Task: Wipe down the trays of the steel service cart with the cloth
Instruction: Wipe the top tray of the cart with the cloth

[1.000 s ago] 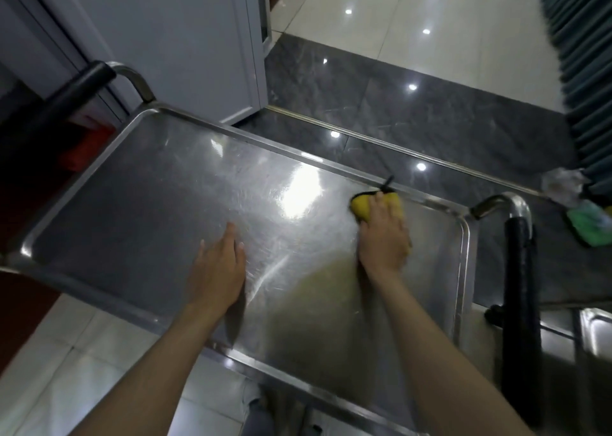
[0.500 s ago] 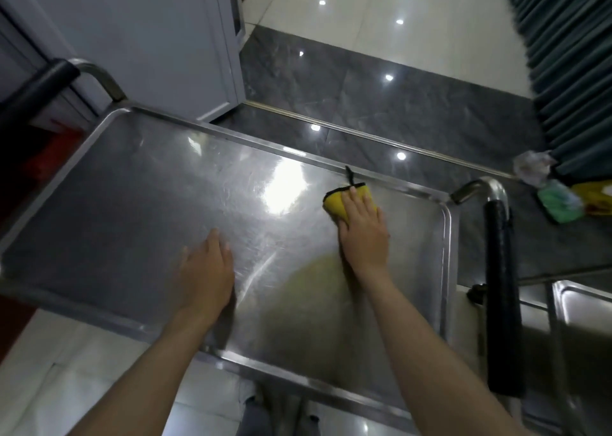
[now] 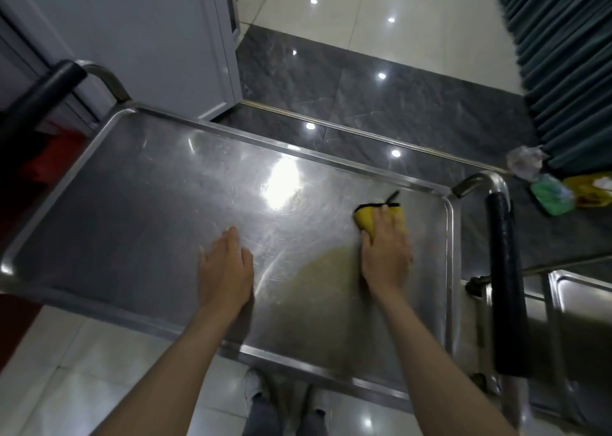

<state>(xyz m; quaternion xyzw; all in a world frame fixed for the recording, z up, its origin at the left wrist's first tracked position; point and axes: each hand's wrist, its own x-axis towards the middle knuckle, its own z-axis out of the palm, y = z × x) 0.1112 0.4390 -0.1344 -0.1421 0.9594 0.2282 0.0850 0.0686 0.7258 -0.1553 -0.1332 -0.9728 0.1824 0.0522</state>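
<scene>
Top tray point(image 3: 139, 203) mid-wipe: right hand point(image 3: 385, 253) presses flat on the yellow cloth point(image 3: 364, 218) at 3 o'clock, left hand point(image 3: 225, 270) (fingers straight) braces at centre; lower trays seemingly remain

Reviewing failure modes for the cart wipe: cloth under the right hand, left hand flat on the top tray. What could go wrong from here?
1. The folded yellow cloth with black trim sits close to the raised right rim of the steel top tray; the right hand could knock its knuckles on the rim.
2. The left hand lies flat on the tray, so it may leave fresh prints.
3. Leaning on it could roll the cart on the glossy tiled floor, if the wheels are unlocked.
</scene>
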